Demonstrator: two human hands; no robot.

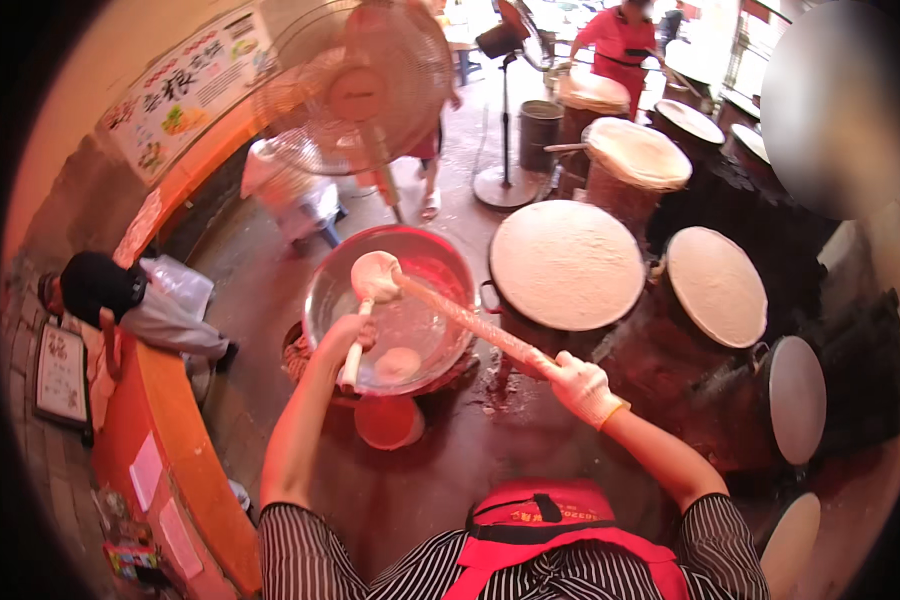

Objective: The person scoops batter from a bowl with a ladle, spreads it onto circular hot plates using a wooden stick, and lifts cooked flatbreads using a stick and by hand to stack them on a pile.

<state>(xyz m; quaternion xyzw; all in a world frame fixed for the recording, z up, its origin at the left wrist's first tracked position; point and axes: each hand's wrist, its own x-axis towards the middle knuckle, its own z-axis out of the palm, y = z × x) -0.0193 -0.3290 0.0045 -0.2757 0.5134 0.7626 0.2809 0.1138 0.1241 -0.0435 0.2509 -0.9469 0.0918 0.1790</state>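
My left hand (354,335) is closed around the pale handle of a tool (351,367) held over a large metal basin (316,300). In a work glove, my right hand (583,382) grips a long batter-coated stick (480,326), whose far end meets the tool's head. A thick lump of pale batter or dough (375,276) covers that head, so its shape is hidden. Below, inside the basin, lies another pale lump (397,364). Right of the basin is a round griddle (568,264) covered with a pale sheet of batter.
A red bucket (390,422) stands against the basin's near side. More round griddles (716,287) curve along the right. A pedestal fan (356,94) stands beyond the basin, another (505,187) farther back. An orange-edged counter (172,405) runs along the left. A co-worker in red (616,45) stands at the back.
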